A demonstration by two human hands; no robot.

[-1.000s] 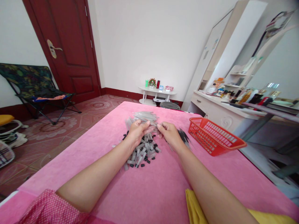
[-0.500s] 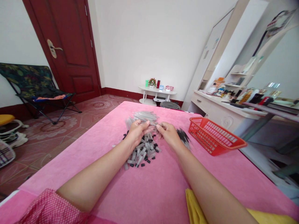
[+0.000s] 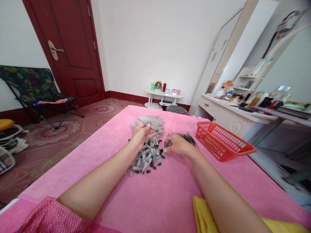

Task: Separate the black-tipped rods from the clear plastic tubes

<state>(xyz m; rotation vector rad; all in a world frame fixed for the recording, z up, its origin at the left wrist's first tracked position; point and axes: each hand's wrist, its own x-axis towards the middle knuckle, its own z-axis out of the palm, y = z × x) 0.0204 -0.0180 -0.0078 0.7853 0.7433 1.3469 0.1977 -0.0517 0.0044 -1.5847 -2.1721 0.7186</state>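
Note:
My left hand (image 3: 141, 136) is over the pile, thumb and fingers bent together in a pinch; what lies between them is too small to make out. Just beyond it lies a bundle of clear, slim pen barrels (image 3: 155, 121). Below it is a heap of short translucent pen caps (image 3: 145, 158), mixed with small black plugs (image 3: 148, 171). At the right edge of this heap, my right hand (image 3: 175, 144) has its fingers curled down close to the black plugs, its fingertips partly hidden. Beside that hand lies a row of thin black-tipped sticks (image 3: 188, 139), like pen refills.
A red plastic basket (image 3: 223, 142) stands on the right of the pink-covered table (image 3: 155, 200). Yellow cloth (image 3: 204, 213) lies at the near edge under my right forearm. A dressing table (image 3: 230, 113) stands to the right, a folding chair (image 3: 36, 87) to the left.
My right hand has moved away from my left, to the right and toward me, down to the heap's edge. My left hand has shifted slightly left.

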